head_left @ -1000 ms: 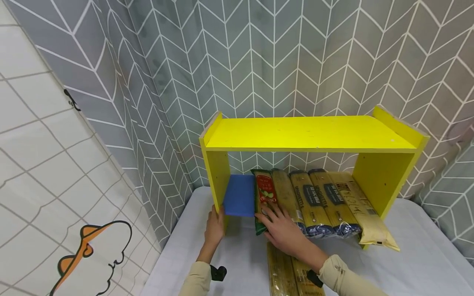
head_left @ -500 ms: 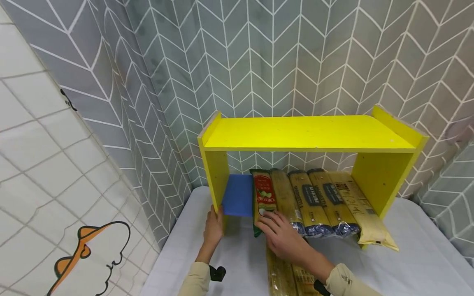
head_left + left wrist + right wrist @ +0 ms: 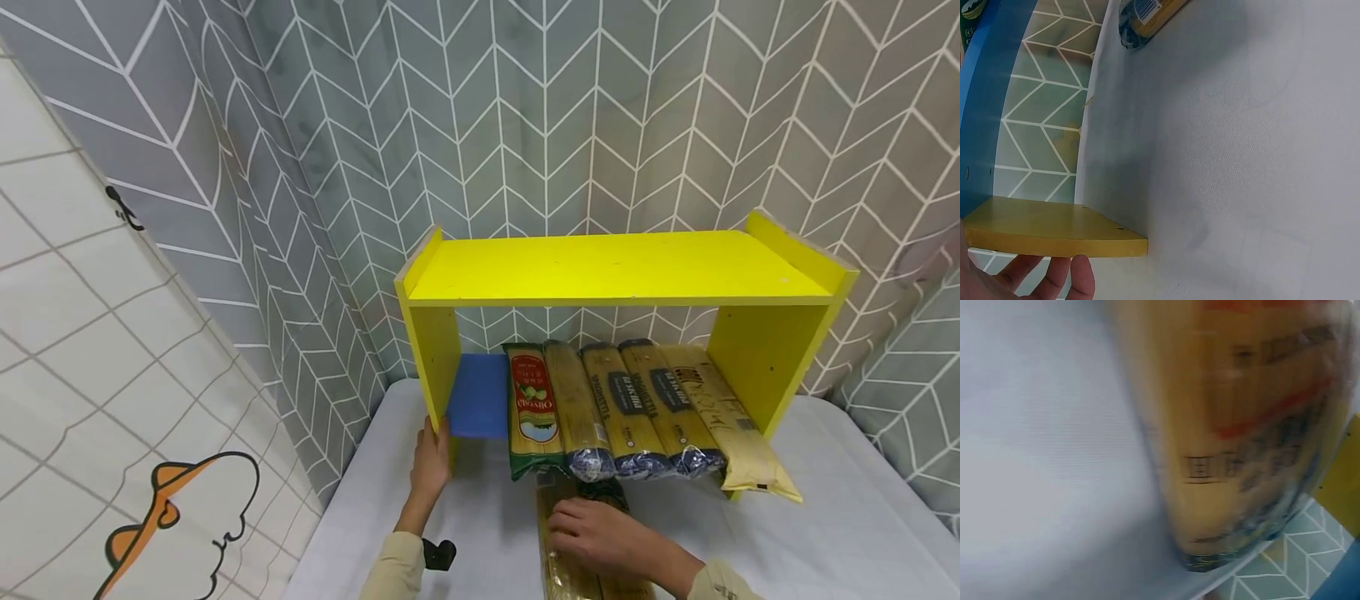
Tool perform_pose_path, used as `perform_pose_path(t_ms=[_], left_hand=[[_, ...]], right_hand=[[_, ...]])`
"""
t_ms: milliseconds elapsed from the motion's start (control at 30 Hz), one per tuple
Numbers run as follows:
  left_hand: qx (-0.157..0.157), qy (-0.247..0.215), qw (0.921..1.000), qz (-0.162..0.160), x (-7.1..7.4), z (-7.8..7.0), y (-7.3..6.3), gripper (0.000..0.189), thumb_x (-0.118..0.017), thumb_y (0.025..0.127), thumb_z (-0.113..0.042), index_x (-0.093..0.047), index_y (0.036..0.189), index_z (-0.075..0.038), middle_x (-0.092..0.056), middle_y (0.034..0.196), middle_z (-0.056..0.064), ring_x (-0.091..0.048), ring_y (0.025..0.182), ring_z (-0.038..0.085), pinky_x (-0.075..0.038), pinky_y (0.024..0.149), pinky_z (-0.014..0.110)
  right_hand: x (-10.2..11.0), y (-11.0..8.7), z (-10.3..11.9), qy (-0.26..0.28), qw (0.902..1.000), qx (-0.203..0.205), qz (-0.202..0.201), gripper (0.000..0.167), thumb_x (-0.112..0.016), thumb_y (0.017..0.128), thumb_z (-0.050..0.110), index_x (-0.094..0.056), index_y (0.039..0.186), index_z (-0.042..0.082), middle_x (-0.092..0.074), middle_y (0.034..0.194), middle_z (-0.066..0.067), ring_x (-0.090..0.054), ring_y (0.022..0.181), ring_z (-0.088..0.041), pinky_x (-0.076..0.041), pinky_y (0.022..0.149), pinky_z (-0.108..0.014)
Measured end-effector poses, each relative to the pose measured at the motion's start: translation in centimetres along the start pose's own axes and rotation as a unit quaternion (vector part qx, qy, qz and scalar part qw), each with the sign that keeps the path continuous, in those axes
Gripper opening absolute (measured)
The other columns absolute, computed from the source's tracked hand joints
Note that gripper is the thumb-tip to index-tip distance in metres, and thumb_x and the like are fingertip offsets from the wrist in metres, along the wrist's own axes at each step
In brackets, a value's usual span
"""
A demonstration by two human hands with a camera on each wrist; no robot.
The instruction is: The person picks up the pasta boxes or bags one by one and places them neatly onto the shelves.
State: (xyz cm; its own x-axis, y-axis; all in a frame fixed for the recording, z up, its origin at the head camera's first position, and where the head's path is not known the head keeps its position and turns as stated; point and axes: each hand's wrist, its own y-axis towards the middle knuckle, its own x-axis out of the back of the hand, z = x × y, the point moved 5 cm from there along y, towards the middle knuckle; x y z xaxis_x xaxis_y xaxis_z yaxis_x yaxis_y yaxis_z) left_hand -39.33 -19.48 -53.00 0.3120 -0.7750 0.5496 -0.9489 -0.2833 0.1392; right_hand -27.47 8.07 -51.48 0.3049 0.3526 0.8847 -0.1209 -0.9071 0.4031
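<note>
Evidently, the left hand (image 3: 431, 462) is bracing the yellow shelf unit (image 3: 615, 265): its fingers are curling round the front edge of the left side panel (image 3: 437, 358), with gaps showing between them in the left wrist view, probably so that the frame is staying put while the other hand is busy. The right hand (image 3: 592, 535) is lying over two golden pasta packets on the white-covered desk (image 3: 483, 533), just in front of the unit. The left packet (image 3: 564, 575) is showing along its outer side, while the right packet (image 3: 603, 493) is mostly hiding under the hand, its dark end peeping out. The right fingers are bending downward, but whether they are clamping on either packet I cannot tell; the right wrist view is showing blurred wrapping rather than the grip.

On the unit's lower level, five more packets are lying side by side, pointing front to back: a red-and-green packet (image 3: 535, 404), a plain packet (image 3: 577, 408), a dark-labelled packet (image 3: 628, 408), its near twin (image 3: 670, 404) and a cream packet (image 3: 731, 425). Their ends are jutting past the front, seemingly because they are longer than the level is deep; lying parallel is likely letting them fit closely. The blue board (image 3: 477, 396) is showing between the left side panel and the red-and-green packet.
</note>
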Motion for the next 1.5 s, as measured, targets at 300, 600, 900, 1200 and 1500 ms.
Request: perform_pose_path(t_ms=[300,600,900,1200,1500], left_hand=[[0.001,0.007,1.0000,-0.004,0.1,0.1,0.1,0.056,-0.029,0.110,-0.054,-0.046,0.141,-0.011,-0.054,0.098,0.016,-0.052,0.077,0.025,-0.037,0.060,0.037],[-0.002,0.007,1.0000,-0.002,0.1,-0.1,0.0,0.055,-0.029,0.110,-0.052,-0.046,0.141,-0.010,-0.055,0.100,0.017,-0.053,0.078,0.026,-0.037,0.061,0.037],[0.000,0.008,1.0000,-0.004,0.2,-0.2,0.0,0.056,-0.029,0.110,-0.052,-0.045,0.143,-0.009,-0.056,0.102,0.018,-0.054,0.080,0.027,-0.038,0.062,0.039],[0.006,0.004,1.0000,-0.001,0.1,-0.2,0.0,0.058,-0.029,0.110,-0.053,-0.044,0.146,-0.011,-0.056,0.103,0.018,-0.054,0.081,0.027,-0.038,0.063,0.039],[0.007,-0.005,0.9999,0.007,-0.2,-0.2,-0.1,0.057,-0.029,0.110,-0.053,-0.045,0.145,-0.011,-0.055,0.101,0.017,-0.053,0.081,0.026,-0.037,0.062,0.037]], right_hand=[[-2.4,-3.1,-1.9,0.104,0.9075,-0.337,0.228,0.058,-0.063,0.096,0.039,-0.053,0.148,0.017,-0.046,0.157,-0.016,-0.051,0.139,-0.042,-0.057,0.084,-0.055],[-2.9,-3.5,-2.1,0.184,0.8540,-0.424,0.240,0.065,-0.060,0.097,0.029,-0.040,0.157,0.013,-0.023,0.169,-0.020,-0.026,0.152,-0.053,-0.056,0.070,-0.055],[-2.8,-3.7,-1.8,0.167,0.8566,-0.429,0.233,0.073,-0.058,0.092,0.018,-0.032,0.160,0.015,-0.023,0.169,-0.016,-0.028,0.152,-0.051,-0.055,0.071,-0.056],[-2.4,-4.5,-2.9,0.228,0.8634,-0.400,0.206,0.080,-0.064,0.087,0.007,-0.031,0.160,0.011,-0.023,0.167,-0.028,-0.059,0.104,-0.039,-0.034,0.045,-0.023],[-1.8,-5.4,-3.6,0.132,0.9169,-0.338,0.166,0.052,-0.063,0.095,0.005,-0.050,0.145,0.001,-0.058,0.140,-0.028,-0.059,0.125,-0.045,-0.054,0.098,-0.051]])
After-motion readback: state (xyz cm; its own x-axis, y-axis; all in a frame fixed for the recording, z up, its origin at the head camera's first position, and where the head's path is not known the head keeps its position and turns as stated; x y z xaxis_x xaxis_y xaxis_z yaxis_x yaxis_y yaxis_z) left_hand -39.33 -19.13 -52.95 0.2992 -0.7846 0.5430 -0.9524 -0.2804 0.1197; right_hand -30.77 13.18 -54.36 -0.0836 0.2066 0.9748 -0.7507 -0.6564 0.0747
